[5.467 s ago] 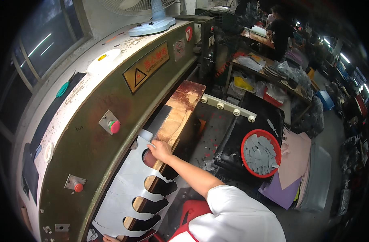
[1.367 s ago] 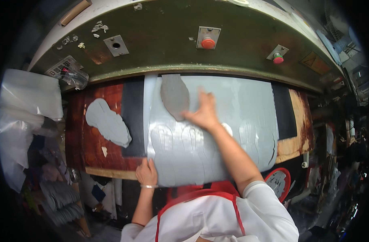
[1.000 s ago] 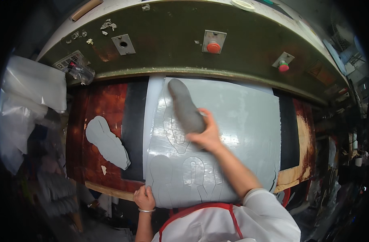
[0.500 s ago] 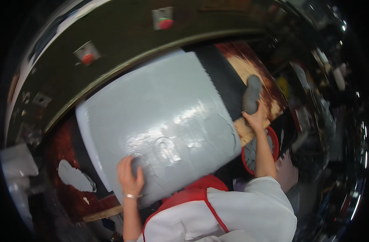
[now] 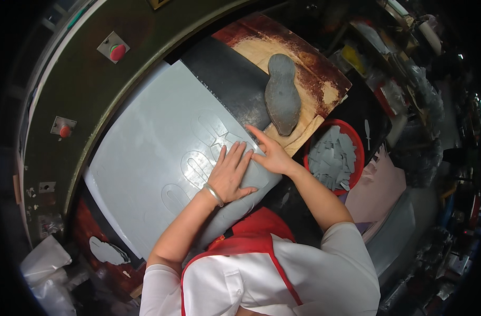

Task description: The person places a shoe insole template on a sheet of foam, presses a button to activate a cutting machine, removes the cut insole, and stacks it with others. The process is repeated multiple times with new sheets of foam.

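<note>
A large glossy grey sheet (image 5: pixel 140 137) lies in front of me, with several rounded outlines marked in its surface. My left hand (image 5: pixel 230 176), with a bangle at the wrist, rests flat on the sheet near its right side, fingers stretched out. Just beyond it my right hand (image 5: pixel 272 152) is at the sheet's right edge, index finger and thumb apart; its other fingers are partly hidden. Neither hand shows anything held. A dark grey sole-shaped block (image 5: pixel 282 97) rests on the worn wooden board (image 5: pixel 324 71), apart from my right hand.
A red basin (image 5: pixel 362 152) of grey offcuts stands right of my right forearm. A green machine beam (image 5: pixel 88 89) with red buttons runs along the far left. A thin grey sole-shaped piece (image 5: pixel 106 251) lies at the lower left. Pinkish sheets (image 5: pixel 380 184) lie beside the basin.
My right hand has let go of the sole-shaped block, which now rests on the board, and has moved left to the sheet's edge. My left hand has slid right across the sheet. The view has turned.
</note>
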{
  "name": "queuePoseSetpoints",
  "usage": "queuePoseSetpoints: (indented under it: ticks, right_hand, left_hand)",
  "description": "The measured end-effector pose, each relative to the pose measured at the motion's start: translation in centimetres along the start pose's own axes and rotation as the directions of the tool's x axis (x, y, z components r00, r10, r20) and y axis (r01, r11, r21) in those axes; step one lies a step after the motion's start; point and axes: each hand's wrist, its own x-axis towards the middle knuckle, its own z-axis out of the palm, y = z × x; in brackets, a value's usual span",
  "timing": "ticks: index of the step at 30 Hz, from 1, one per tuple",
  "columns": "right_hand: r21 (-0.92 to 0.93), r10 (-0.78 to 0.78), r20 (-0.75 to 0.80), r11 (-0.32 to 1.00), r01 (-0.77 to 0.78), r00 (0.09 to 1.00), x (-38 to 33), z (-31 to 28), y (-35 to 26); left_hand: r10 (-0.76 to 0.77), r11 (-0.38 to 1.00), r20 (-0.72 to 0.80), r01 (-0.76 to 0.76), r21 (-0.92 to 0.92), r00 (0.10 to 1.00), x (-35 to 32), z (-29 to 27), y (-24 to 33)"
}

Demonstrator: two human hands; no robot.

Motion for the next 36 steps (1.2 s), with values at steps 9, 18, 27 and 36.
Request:
queuePoseSetpoints:
  ticks: [9, 18, 27, 36]
  right_hand:
    - [0.18, 0.176, -0.139, 0.972, -0.15, 0.974, 6.3, 1.6, -2.0]
    - [-0.641, -0.484, -0.284, 0.738, 0.211, 0.828, 0.5, 0.7, -2.4]
    - [-0.558, 0.0, 0.369, 0.799, 0.222, 0.929, -1.6, 4.7, -1.8]
    - [-0.003, 0.293, 0.546, 0.938, -0.347, 0.785, 1.1, 5.1, -2.3]
  left_hand:
    - [-0.024, 1.0, -0.199, 0.02, -0.023, 0.98, 1.1, -1.6, -5.4]
    - [-0.521, 0.835, -0.751, 0.057, -0.548, 0.406, -0.3, -11.6, -9.2]
    - [-0.12, 0.992, -0.687, 0.065, -0.105, 0.716, -7.7, -13.7, -3.1]
    - [-0.006, 0.963, -0.22, 0.065, 0.263, 0.975, -11.7, 1.5, 3.4]
